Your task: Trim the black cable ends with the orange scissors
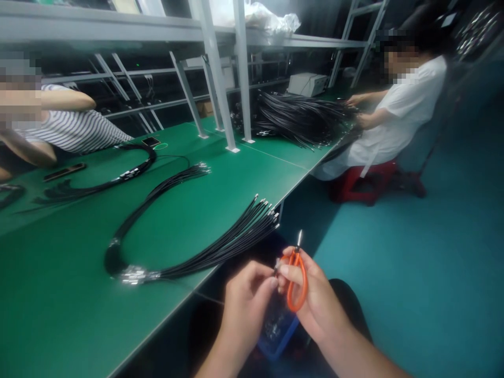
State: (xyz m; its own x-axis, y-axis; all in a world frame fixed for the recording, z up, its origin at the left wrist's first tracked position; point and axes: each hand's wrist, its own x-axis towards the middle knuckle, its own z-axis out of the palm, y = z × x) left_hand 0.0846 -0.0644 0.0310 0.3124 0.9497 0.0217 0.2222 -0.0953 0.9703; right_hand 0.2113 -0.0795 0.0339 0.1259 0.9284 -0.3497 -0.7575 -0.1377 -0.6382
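My right hand [311, 289] is closed around orange-handled scissors [302, 294], their short metal blades pointing up and away. Its thumb and forefinger also meet at a small shiny piece [277, 264] between the hands. My left hand [248, 294] pinches the dark end of what looks like a thin black cable [208, 298], which runs from the table edge behind that hand. On the green table to the left lies a bundle of black cables [220, 247] in a U shape, metal-tipped and wrapped with clear film [136, 275] at the bend.
A blue bin [284, 338] with small clear bits sits below my hands. Shelf posts [220, 79] stand on the green table [71, 273]. A co-worker in white [409, 105] handles a large cable pile [299, 118]; another in stripes [79, 126] sits across, near more cables [98, 182].
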